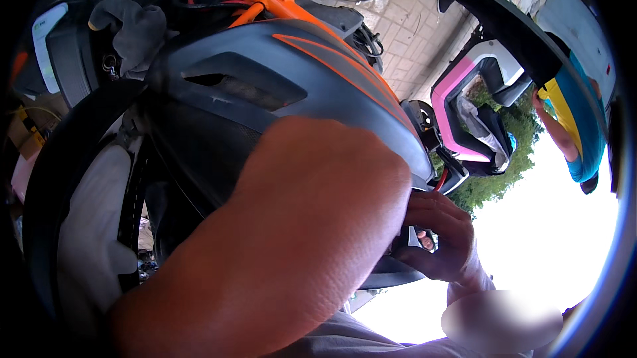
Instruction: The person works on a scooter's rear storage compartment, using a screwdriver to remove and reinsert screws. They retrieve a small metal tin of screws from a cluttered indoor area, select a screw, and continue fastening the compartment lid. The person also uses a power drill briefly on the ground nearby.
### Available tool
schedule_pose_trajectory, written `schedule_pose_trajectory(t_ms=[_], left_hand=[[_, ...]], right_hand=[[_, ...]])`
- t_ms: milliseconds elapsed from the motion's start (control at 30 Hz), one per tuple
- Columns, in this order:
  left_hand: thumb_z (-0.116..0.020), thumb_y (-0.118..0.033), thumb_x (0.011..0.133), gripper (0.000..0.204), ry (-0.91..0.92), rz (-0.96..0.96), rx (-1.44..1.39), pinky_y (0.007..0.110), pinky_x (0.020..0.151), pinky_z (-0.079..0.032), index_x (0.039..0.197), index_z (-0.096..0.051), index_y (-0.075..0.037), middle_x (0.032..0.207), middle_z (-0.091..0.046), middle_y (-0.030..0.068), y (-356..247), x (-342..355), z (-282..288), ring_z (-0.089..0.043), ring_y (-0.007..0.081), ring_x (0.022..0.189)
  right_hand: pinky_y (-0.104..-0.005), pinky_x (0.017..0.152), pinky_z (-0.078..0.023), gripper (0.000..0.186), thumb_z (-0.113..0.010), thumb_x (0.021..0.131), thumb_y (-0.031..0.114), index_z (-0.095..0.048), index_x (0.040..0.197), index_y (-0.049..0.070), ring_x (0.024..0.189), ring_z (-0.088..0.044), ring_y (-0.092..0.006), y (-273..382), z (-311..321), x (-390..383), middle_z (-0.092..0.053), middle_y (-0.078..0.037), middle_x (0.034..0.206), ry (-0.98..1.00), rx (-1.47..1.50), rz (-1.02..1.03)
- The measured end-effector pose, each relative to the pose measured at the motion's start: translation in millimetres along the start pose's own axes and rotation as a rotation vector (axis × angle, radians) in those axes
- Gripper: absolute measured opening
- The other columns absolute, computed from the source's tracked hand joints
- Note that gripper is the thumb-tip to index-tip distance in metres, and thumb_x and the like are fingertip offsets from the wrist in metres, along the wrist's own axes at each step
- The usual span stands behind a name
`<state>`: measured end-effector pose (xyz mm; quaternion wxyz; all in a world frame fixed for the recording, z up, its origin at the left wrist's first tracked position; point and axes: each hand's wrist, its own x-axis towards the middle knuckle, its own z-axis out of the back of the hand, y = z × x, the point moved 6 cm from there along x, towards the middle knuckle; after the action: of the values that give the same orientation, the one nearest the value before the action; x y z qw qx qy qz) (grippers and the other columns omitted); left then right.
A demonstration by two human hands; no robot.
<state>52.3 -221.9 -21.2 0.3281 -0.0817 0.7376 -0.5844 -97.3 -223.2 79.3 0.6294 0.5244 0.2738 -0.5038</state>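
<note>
A large dark grey-blue body panel with orange lines and a vent opening fills the middle; it looks like part of a motorbike or scooter. My left hand reaches across it from the lower left, the back of the wrist toward me and the fingers hidden behind it. At the panel's right end is my right hand, its fingers and thumb curled round a dark part mostly out of sight. A bit of skin shows between them, perhaps a fingertip of the left hand. A short red piece lies just above the right hand's fingers.
An orange frame tube runs along the top. At left are a grey cloth or glove, keys and a curved black fender. Toward the right stand a pink and white scooter and a person in teal and yellow.
</note>
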Motion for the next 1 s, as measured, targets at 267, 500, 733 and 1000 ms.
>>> schedule_pose_trajectory(t_ms=[267, 500, 733, 1000], left_hand=[[-0.061, -0.004, 0.072, 0.009, 0.072, 0.123, 0.306, 0.037, 0.071, -0.051, 0.068, -0.068, -0.007, 0.077, -0.064, 0.0092, -22, 4, -12, -0.064, 0.0277, 0.083], [-0.065, -0.001, 0.071, 0.01, -0.103, 0.116, 0.474, 0.039, 0.073, -0.047, 0.079, -0.07, -0.006, 0.075, -0.058, 0.0101, -41, -2, -16, -0.059, 0.029, 0.082], [-0.053, 0.007, 0.076, 0.034, 0.071, 0.233, 0.507, 0.035, 0.082, -0.047, 0.105, -0.07, -0.002, 0.092, -0.057, 0.0117, -67, 2, -26, -0.057, 0.0276, 0.092], [-0.053, 0.001, 0.084, 0.031, 0.003, 0.555, 0.668, 0.033, 0.088, -0.045, 0.112, -0.067, 0.0, 0.102, -0.056, 0.0143, -78, -5, -40, -0.056, 0.0296, 0.099]], right_hand=[[-0.043, 0.089, -0.051, 0.044, -0.081, 0.072, 0.019, -0.064, 0.109, 0.001, 0.109, -0.061, -0.0363, -4, -3, -19, -0.063, -0.016, 0.119, -0.113, 0.139, 0.091], [-0.044, 0.091, -0.049, 0.05, -0.079, 0.076, 0.031, -0.062, 0.111, 0.0, 0.11, -0.059, -0.039, -7, 2, -63, -0.058, -0.021, 0.123, -0.264, 0.256, 0.218], [-0.0422, 0.09, -0.049, 0.05, -0.08, 0.075, 0.027, -0.062, 0.112, -0.001, 0.109, -0.058, -0.0368, -67, -9, -156, -0.057, -0.02, 0.125, -0.521, 0.397, 0.135], [-0.0431, 0.092, -0.048, 0.044, -0.078, 0.076, 0.021, -0.062, 0.11, -0.002, 0.109, -0.057, -0.037, -102, -54, -190, -0.059, -0.019, 0.121, -0.808, 0.593, 0.168]])
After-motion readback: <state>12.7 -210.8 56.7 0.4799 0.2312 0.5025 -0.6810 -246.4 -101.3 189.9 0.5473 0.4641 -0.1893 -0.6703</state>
